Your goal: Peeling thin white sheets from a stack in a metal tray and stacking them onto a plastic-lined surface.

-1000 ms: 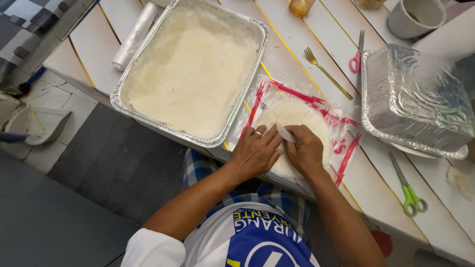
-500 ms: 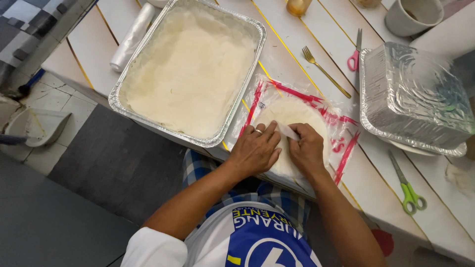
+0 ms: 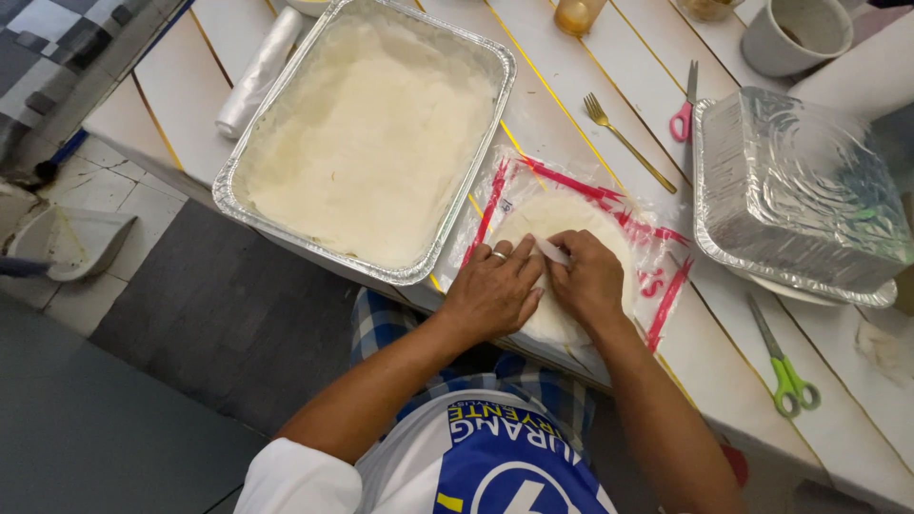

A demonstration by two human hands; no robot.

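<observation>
Both bare forearms reach forward and converge, wrists close together. The left hand (image 3: pixel 493 290) lies palm-down, fingers spread flat, a ring on one finger. The right hand (image 3: pixel 588 279) sits just beside it, knuckles up, its thumb and forefinger pinched together near the left fingertips.

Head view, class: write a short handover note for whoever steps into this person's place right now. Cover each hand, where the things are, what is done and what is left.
Left hand: flat on the round white wrappers, fingers spread, holding nothing.
Right hand: fingers pinching a thin wrapper edge at the stack's middle.
Things: the wrappers lie on their opened clear-and-red bag at the table's near edge. The big foil tray to the left is lined with pale sheets.
Done: bag open, tray lined.
Left: the pinched wrapper is not yet free of the stack.
</observation>
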